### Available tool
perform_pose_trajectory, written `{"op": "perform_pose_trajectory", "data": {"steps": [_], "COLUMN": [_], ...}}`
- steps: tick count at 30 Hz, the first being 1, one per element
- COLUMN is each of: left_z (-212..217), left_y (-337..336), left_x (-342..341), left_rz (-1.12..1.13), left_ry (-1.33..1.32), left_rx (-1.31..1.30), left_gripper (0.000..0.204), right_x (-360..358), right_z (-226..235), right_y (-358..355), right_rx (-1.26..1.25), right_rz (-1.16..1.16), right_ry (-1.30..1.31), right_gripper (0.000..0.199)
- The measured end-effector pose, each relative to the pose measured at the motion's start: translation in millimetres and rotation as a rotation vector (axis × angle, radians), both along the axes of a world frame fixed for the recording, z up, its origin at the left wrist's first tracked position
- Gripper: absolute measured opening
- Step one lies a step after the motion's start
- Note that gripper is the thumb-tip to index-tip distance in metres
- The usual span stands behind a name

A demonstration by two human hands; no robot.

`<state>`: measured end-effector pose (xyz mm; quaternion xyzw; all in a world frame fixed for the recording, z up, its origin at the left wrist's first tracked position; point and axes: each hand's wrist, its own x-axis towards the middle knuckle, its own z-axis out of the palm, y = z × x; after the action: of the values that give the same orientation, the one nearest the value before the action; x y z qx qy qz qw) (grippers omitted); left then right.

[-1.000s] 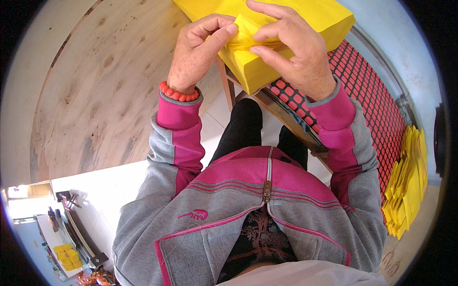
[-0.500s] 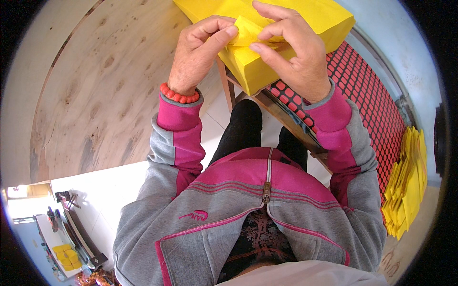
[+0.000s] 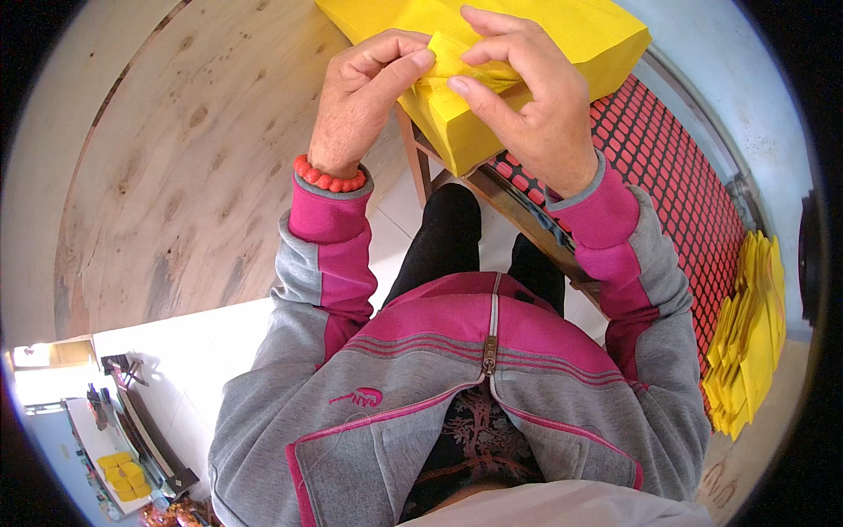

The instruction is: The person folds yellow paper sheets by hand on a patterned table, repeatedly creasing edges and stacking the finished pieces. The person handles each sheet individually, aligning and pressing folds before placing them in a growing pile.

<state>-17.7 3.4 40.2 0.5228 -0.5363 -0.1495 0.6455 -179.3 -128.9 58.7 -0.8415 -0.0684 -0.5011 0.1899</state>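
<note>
A boxy yellow fabric bag [image 3: 580,39] lies at the top of the view, over the end of a bench. My left hand [image 3: 364,97] pinches a folded corner of the yellow fabric between thumb and forefinger. A red bead bracelet [image 3: 329,176] circles that wrist. Just right of it, my right hand [image 3: 540,105] has its fingers curved and spread, with thumb and forefinger apart at either side of a crumpled fold [image 3: 483,75] of the bag. The bag's far side runs out of view.
The bench carries a red and black patterned cover [image 3: 672,167]. Flat yellow pieces [image 3: 746,338] are stacked at its right end. A large wooden board [image 3: 184,167] fills the left. A pale wall [image 3: 746,79] stands at right. Yellow items [image 3: 123,474] lie on a table at lower left.
My right hand has moved slightly left, its thumb and forefinger nearer my left hand. The left hand keeps its pinch and the bag has shifted slightly.
</note>
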Motion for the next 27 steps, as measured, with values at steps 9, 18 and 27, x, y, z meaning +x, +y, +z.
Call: {"op": "perform_pose_trajectory", "data": {"steps": [9,18,27], "left_z": [-0.7,-0.8,-1.1], "left_y": [-0.4,-0.3,-0.2], "left_x": [0.6,0.5,-0.5], "left_rz": [-0.002,0.014,0.027], "left_ry": [0.002,-0.006,-0.033], "left_rx": [-0.006,-0.008,-0.012], "left_gripper": [0.021,0.021,0.02], "right_x": [1.3,7.4,6.8], "right_z": [-3.7,-10.9,-9.4], "right_y": [-0.3,-2.1,-2.7], "right_rx": [0.041,0.008,0.002], "right_rz": [0.017,0.068,0.085], "right_ry": [0.009,-0.093,-0.077], "right_gripper": [0.025,0.016,0.016]}}
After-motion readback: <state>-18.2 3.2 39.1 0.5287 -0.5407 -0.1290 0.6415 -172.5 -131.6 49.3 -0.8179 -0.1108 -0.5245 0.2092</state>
